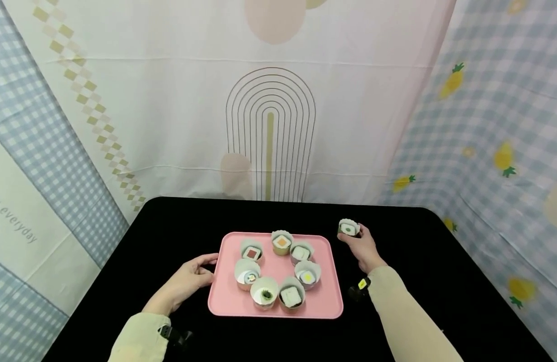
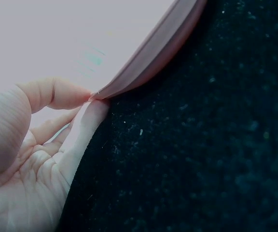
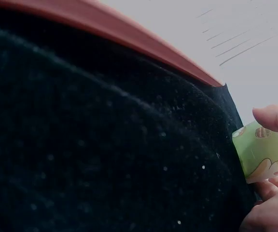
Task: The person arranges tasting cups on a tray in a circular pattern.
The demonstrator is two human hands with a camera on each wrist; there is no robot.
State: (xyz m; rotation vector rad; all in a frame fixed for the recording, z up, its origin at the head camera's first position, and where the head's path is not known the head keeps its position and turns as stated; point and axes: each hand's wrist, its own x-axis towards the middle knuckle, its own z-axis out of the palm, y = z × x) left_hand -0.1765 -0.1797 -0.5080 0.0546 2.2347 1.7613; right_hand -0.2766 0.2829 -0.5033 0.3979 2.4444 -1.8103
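Observation:
A pink tray [image 1: 278, 310] lies on the black table. My left hand [image 1: 186, 282] is at its left edge; in the left wrist view the thumb and a finger of the left hand [image 2: 37, 130] pinch the rim of the tray [image 2: 153, 53]. Off the tray's far right corner, my right hand [image 1: 362, 249] holds a small paper cup [image 1: 349, 228] with a white piece with a green centre inside. Up close, the right wrist view shows that paper cup [image 3: 259, 147], green with a printed pattern, between thumb and fingers of the right hand [image 3: 274, 203].
Several paper cups stand in a ring on the tray, among them one with an orange-topped piece [image 1: 282, 243], one with a red-topped piece [image 1: 252, 254] and one with a yellow-centred piece [image 1: 307, 277]. Behind the black table [image 1: 183, 221] hangs a patterned white curtain [image 1: 179, 115].

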